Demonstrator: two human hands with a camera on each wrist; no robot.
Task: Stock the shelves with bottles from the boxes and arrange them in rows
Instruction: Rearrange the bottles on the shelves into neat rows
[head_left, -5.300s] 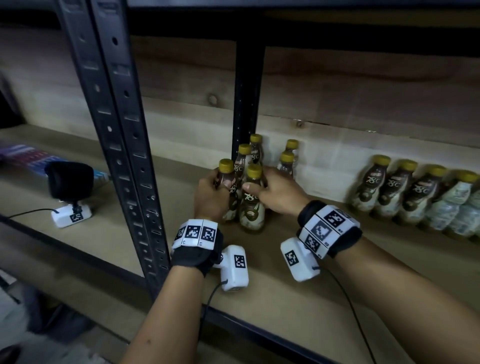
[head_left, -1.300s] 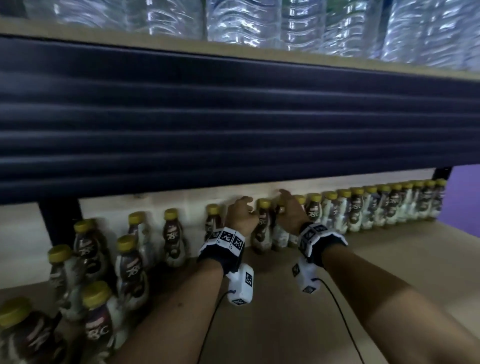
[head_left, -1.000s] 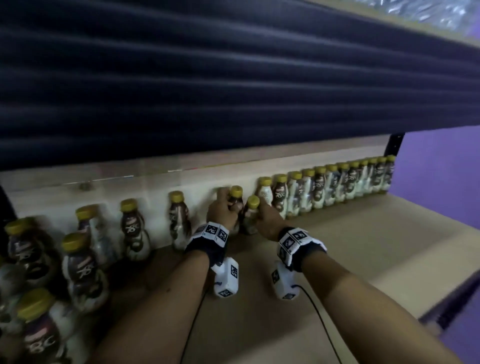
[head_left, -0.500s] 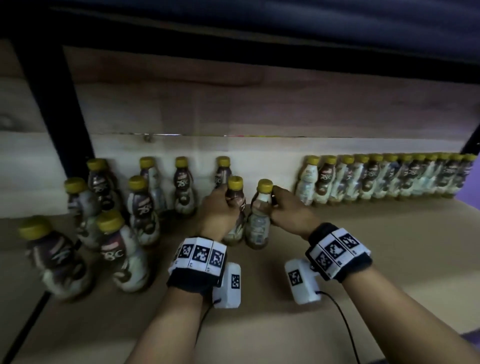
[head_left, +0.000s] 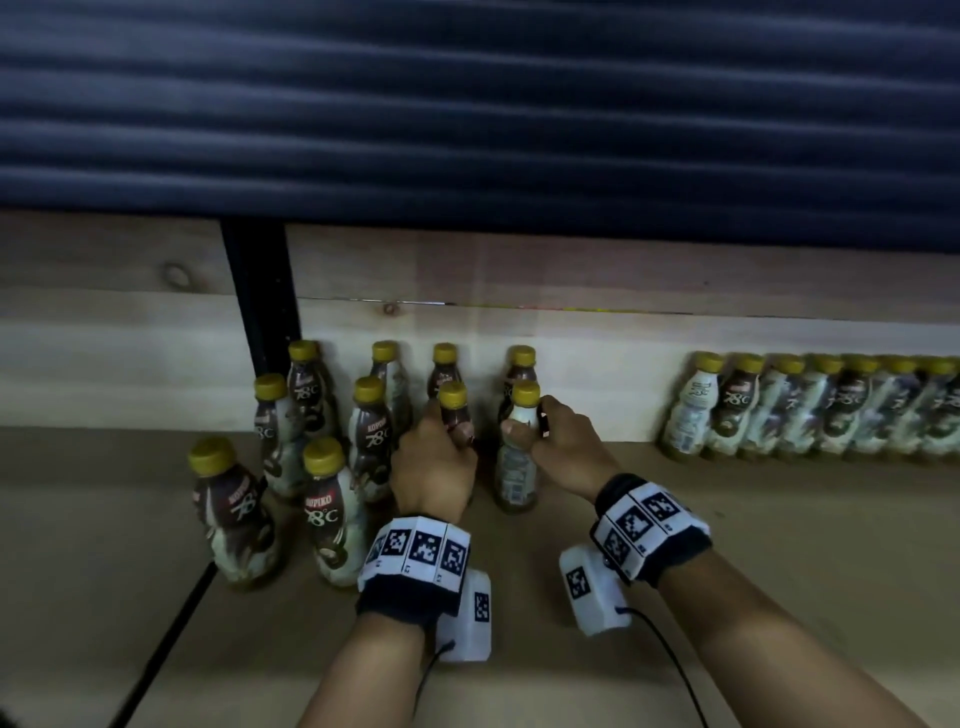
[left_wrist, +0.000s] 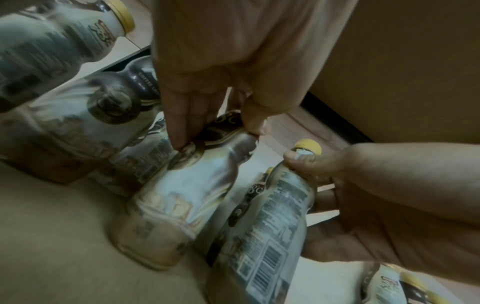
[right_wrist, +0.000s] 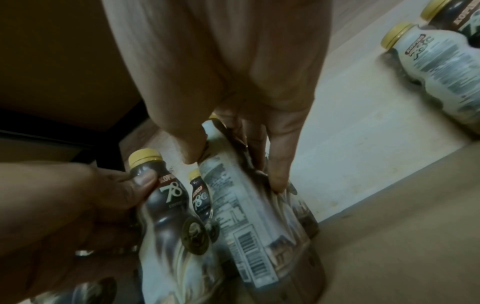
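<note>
Small coffee bottles with yellow caps stand on a wooden shelf. My left hand grips the neck of a dark-labelled bottle, thumb and fingers curled round it. My right hand grips a pale-labelled bottle just to its right, barcode side facing me. Both bottles stand upright on the shelf board, side by side, in front of two bottles at the back wall. In the right wrist view, the left hand's bottle shows its dark label.
A loose cluster of bottles stands left of my hands, near a black upright post. A tight row of bottles lines the back wall at the right, with a gap between. A dark ribbed shelf beam hangs overhead.
A second ago my hands were at the left end of the long row. They now hold two bottles further left, by the cluster, with a gap to the row. The head view has tilted.
</note>
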